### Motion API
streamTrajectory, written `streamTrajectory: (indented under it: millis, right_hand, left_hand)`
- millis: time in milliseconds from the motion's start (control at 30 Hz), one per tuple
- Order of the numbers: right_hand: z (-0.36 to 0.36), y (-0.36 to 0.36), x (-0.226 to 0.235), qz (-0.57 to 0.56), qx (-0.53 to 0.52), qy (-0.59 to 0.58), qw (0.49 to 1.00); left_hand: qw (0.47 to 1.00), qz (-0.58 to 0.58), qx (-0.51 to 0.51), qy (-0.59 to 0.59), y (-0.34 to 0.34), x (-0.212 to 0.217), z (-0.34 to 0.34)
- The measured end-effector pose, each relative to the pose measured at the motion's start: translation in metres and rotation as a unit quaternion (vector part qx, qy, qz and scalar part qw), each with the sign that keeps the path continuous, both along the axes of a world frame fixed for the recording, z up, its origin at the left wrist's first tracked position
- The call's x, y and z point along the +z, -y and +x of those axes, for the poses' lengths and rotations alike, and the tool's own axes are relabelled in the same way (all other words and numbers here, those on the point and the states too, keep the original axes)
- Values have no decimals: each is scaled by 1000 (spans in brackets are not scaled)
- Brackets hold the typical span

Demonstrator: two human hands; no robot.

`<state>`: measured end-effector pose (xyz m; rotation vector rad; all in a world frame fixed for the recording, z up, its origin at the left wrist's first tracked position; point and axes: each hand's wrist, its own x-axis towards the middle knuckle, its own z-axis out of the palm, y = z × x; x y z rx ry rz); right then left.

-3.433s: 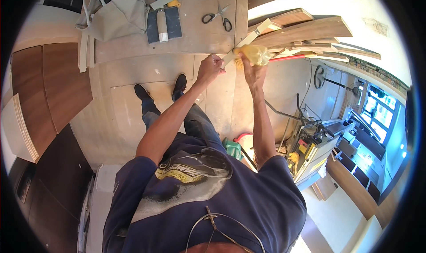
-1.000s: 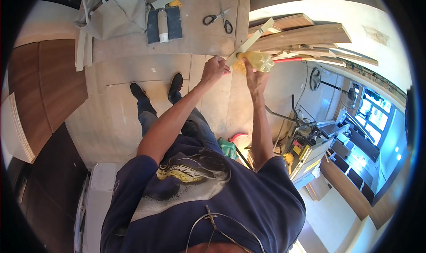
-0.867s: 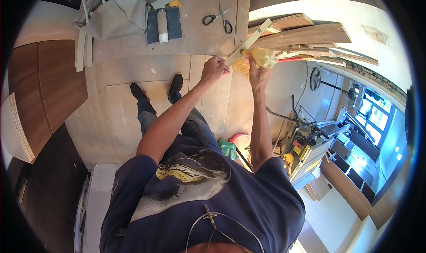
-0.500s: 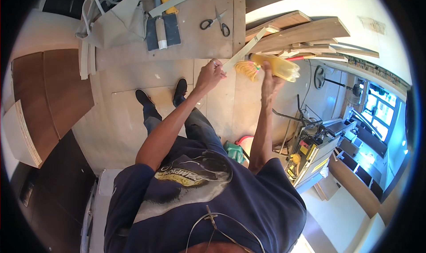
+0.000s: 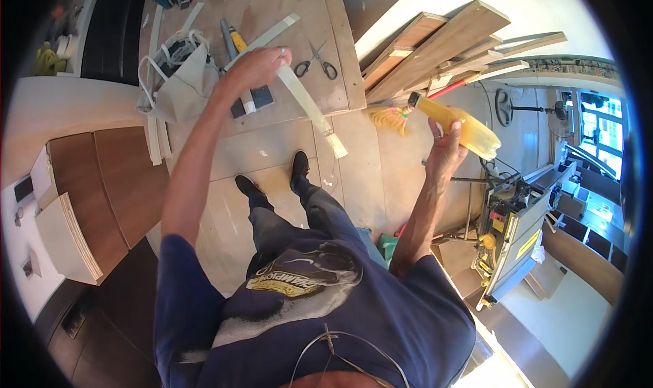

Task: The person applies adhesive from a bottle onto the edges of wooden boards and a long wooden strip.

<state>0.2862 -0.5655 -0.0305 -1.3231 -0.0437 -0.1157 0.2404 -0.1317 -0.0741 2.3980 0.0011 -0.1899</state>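
My left hand (image 5: 262,67) is closed on the upper end of a pale, narrow strip (image 5: 303,102), held over the table's edge. The strip slants down to the right, and its lower end looks yellowish. In my right hand (image 5: 445,150) is a clear plastic bottle (image 5: 469,131) of yellow liquid. It lies tilted, its dark-capped end pointing up and left. Below my left hand on the tabletop are a second pale strip (image 5: 280,29), a yellow-handled tool (image 5: 237,40) and a dark flat blade (image 5: 262,97), partly covered. Black-handled scissors (image 5: 317,63) lie to the right of that hand.
A cloth bag (image 5: 178,92) sits at the left of the wooden table (image 5: 343,82). Boards (image 5: 435,48) lean on the right wall, above a broom (image 5: 389,119). A fan (image 5: 505,108) and a cluttered machine (image 5: 500,231) stand to the right.
My hands have moved apart. The left went left over the table with the strip, which now hangs down to the right. The bottle moved away from the strip. The whole view has shifted.
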Motion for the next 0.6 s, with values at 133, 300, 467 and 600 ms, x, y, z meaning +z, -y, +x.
streamTrajectory:
  millis: [133, 300, 467, 600]
  right_hand:
    - [-13, -7, -10, -5, 13, -42, 999]
    - [-23, -7, -22, 6, 5, -76, 997]
    - [-19, -11, -21, 2, 24, -81, 996]
    - [-13, -5, -32, -3, 35, -89, 995]
  left_hand:
    - [986, 110, -121, -37, -14, -14, 81]
    - [984, 126, -120, -37, 6, -51, 146]
    - [993, 87, 10, 83, 27, -76, 156]
    - [972, -31, 136, 189, 67, -51, 96]
